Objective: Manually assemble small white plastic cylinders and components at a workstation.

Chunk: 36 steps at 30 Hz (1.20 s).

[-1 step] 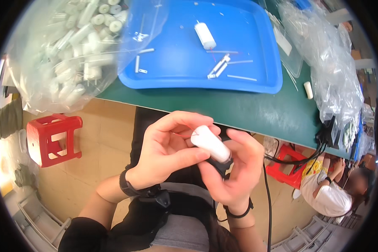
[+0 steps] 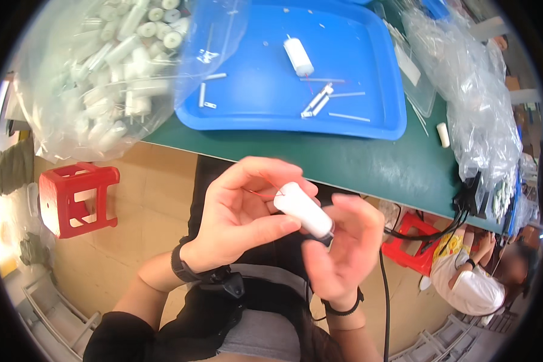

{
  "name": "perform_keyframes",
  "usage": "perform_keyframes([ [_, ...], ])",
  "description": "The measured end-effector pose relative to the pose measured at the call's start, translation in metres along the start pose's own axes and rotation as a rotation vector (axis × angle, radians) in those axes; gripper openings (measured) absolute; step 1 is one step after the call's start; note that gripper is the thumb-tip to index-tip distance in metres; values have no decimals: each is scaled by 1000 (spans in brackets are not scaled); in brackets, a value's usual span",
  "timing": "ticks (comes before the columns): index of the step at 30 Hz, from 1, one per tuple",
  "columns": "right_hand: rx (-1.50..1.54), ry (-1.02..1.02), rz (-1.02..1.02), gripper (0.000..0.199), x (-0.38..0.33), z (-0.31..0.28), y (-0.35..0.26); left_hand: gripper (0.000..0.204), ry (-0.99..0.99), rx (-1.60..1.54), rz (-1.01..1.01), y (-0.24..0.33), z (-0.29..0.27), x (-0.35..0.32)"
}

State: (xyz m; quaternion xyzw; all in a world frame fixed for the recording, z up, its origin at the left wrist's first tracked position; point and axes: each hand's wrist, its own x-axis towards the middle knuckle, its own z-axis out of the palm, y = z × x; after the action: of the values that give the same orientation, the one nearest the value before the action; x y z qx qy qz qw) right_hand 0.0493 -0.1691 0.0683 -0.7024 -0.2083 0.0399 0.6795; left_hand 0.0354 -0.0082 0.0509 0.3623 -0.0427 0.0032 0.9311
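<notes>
Fig. Head view, looking down at my lap, largest item first.

(a) Green bench [image 2: 368, 163], spanning the upper frame.
(b) Clear bag [image 2: 72, 120] at upper left, packed w/ white cylinders, resting on the bench edge.
(c) Blue tray [image 2: 253, 114] at centre top, beside the bag. It holds a spare cylinder [image 2: 298, 56] and a few thin pins [image 2: 317, 99].
(d) Crumpled plastic wrap [image 2: 482, 108] at right, w/ a small white piece [image 2: 443, 134] on the bench just beside it.
(e) Red stool [image 2: 78, 196] on the floor at left. A 2nd person [image 2: 470, 277] sits low at right, well apart from me.
(f) My left hand [image 2: 241, 217]: thumb below and fingers curled above, clamped on the upper part of the white cylinder [image 2: 301, 208].
(g) My right hand [image 2: 344, 253]: cupped round the cylinder's lower end, slightly blurred, fingertips closed on the dark cap [image 2: 327, 238].
(h) The cylinder is tilted, off the bench and below its near edge, held between both hands over my lap. A fine red wire [image 2: 265, 193] shows at its top end.

Reading: the piece is out of the tray and in hand, so I judge the work to be at the cap end, not at the bench.
</notes>
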Motion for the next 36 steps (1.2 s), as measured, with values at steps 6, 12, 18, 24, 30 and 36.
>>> perform_keyframes([
  [6,422,114,49,23,7,11,6,37,8,135,256,2,0,7],
  [12,593,62,188,14,24,21,4,37,104,202,419,0,-4,16],
  [18,626,71,263,11,32,28,9,36,159,408,499,7,-12,23],
  [24,582,124,274,6,40,43,9,33,95,335,487,26,-6,21],
  [30,468,-62,178,21,69,35,-16,35,133,844,613,108,-10,28],
  [36,137,-37,165,14,88,-2,-21,28,514,2008,606,206,-40,88],
])
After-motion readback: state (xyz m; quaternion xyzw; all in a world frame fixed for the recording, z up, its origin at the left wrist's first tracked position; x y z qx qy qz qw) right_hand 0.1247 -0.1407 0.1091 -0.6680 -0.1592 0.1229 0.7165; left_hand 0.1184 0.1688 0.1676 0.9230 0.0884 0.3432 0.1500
